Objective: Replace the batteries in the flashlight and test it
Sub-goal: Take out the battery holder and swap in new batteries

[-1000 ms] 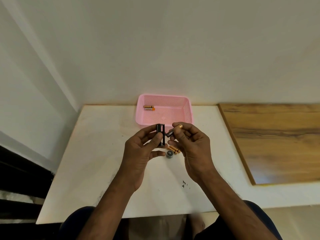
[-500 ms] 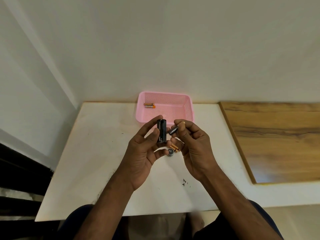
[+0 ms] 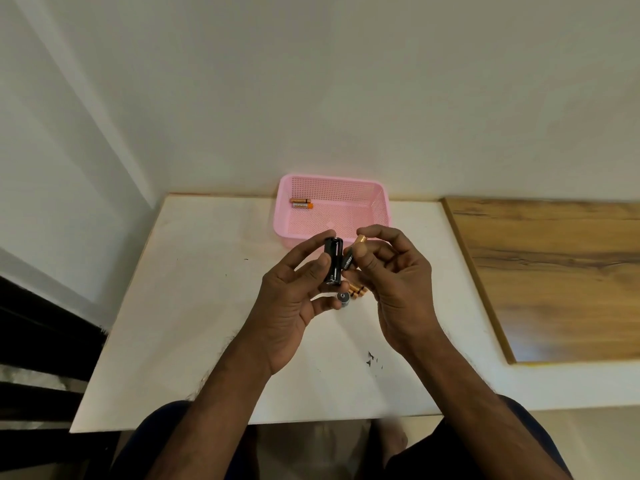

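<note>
Head view: your left hand (image 3: 291, 299) pinches black battery holder (image 3: 333, 260) upright, slot facing you for loading. Your right hand (image 3: 398, 282) fingertips grip battery (image 3: 354, 252) angled at slot. Spare batteries (image 3: 357, 292) on table (image 3: 194, 306).

Black battery holder (image 3: 334, 260) stands upright beside a tilted copper-topped battery (image 3: 353, 254); 2 batteries (image 3: 301, 203) lie in the basket.
</note>
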